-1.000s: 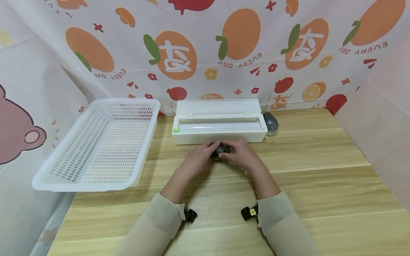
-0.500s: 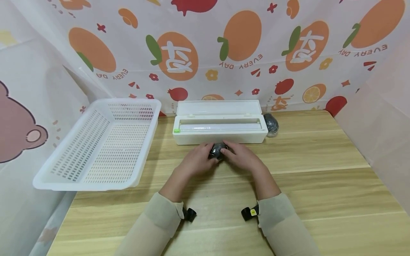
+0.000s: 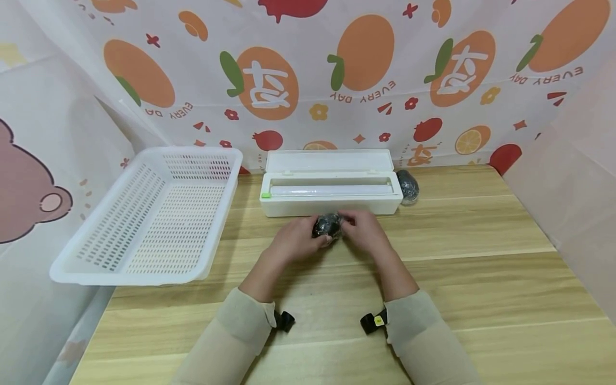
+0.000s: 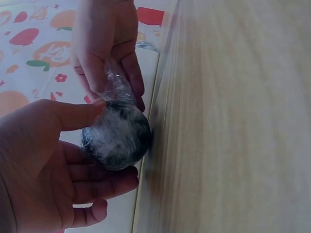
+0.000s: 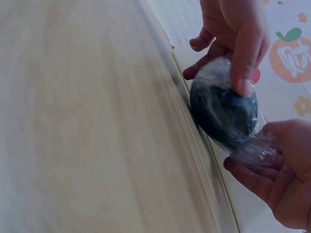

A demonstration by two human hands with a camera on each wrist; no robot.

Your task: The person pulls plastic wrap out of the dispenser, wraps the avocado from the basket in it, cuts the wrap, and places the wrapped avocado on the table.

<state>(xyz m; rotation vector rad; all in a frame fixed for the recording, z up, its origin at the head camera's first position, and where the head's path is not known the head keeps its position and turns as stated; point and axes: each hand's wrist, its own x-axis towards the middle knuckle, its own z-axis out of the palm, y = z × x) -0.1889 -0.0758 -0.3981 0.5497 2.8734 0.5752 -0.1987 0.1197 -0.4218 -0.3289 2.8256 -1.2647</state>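
Note:
A dark, rounded fruit-sized thing (image 3: pixel 326 226) wrapped in clear cling film is held just in front of the white cling film box (image 3: pixel 332 207). My left hand (image 3: pixel 295 239) grips it, thumb on the near side and fingers curled underneath, as the left wrist view shows. At its other end, my right hand (image 3: pixel 364 231) pinches a gathered tail of cling film (image 5: pixel 255 149) between thumb and fingers. The film over the dark thing (image 4: pixel 118 136) looks crinkled and cloudy in the left wrist view.
The box lid (image 3: pixel 329 160) stands open at the back, with a film roll (image 3: pixel 332 190) inside. Another dark wrapped thing (image 3: pixel 408 188) lies against the box's right end. A white perforated basket (image 3: pixel 216 235) occupies the left side of the wooden table (image 3: pixel 481 278). Printed sheeting (image 3: pixel 308 64) hangs behind.
The right hand's fingers have slid off the dark thing toward the right and now pinch the film's end. My left hand has taken a fuller grip on the wrapped thing.

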